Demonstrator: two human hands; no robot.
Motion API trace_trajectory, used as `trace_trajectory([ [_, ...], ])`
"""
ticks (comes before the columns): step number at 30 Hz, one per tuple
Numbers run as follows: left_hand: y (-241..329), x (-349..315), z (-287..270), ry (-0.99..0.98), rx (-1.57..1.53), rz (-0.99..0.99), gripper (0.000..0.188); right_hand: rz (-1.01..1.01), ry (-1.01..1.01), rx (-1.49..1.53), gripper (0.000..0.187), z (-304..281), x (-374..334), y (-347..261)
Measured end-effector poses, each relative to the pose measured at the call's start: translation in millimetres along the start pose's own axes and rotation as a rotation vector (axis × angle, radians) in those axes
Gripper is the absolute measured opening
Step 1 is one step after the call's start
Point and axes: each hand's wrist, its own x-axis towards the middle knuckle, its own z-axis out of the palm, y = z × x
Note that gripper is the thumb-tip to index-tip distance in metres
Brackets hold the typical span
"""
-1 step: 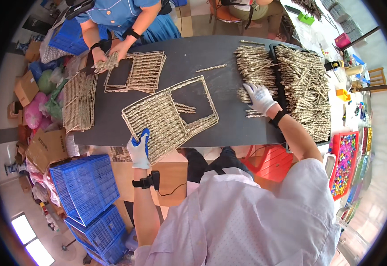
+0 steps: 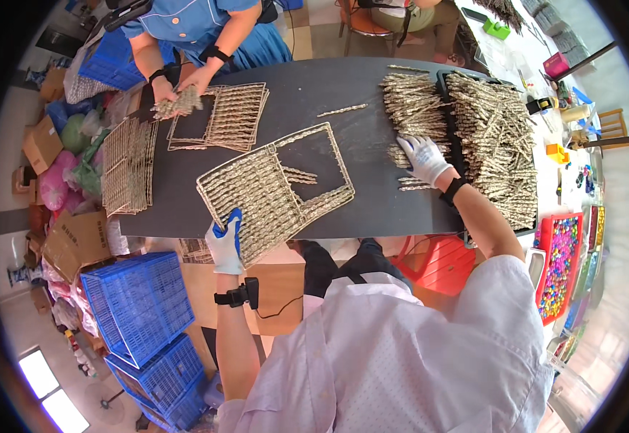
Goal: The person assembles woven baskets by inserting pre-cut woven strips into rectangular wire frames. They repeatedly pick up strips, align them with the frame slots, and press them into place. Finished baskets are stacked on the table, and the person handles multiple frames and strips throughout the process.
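Note:
My left hand (image 2: 226,243), in a white glove with blue on it, grips the near left corner of a rectangular wire frame (image 2: 257,202). Rows of beige twisted strips fill most of this frame, apart from an open square at its right, through which a few loose twisted strips (image 2: 299,175) show. On the right, my gloved right hand (image 2: 425,159) rests on a pile of twisted strips (image 2: 414,108), with its fingers stretched out over them. Its thumb is hidden. A single twisted strip (image 2: 342,110) lies apart on the dark table (image 2: 314,86).
A black tray (image 2: 453,137) heaped with more strips stands beside the pile. Across the table, a co-worker's hands (image 2: 185,90) hold a bunch of strips near stacked frames (image 2: 235,115). More frames (image 2: 130,166) lie at the left edge. Blue crates (image 2: 138,307) stand below left.

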Motion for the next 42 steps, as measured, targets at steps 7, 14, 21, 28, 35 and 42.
trace_trajectory([
  [7, -8, 1, -10, 0.029, 0.065, 0.036, 0.039, 0.183, 0.024, -0.159, 0.077, 30, -1, 29],
  [14, -16, 7, -15, -0.063, -0.202, -0.023, 0.037, 0.284, -0.045, -0.105, 0.096, 21, -11, 34],
  [21, -21, 11, -24, -0.079, -0.304, -0.067, 0.035, 0.062, 0.539, 0.181, 0.052, 2, -11, 4],
  [28, -10, 17, -23, -0.136, -0.213, -0.054, 0.037, -0.569, 0.144, 0.593, 0.074, -56, 42, -119],
  [35, 25, 7, -21, -0.168, -0.098, 0.057, 0.041, -0.702, -0.826, 0.958, 0.072, 9, 146, -173],
  [42, 52, 12, -32, -0.253, 0.029, 0.066, 0.035, -0.716, -0.994, 1.026, 0.050, -13, 117, -190],
])
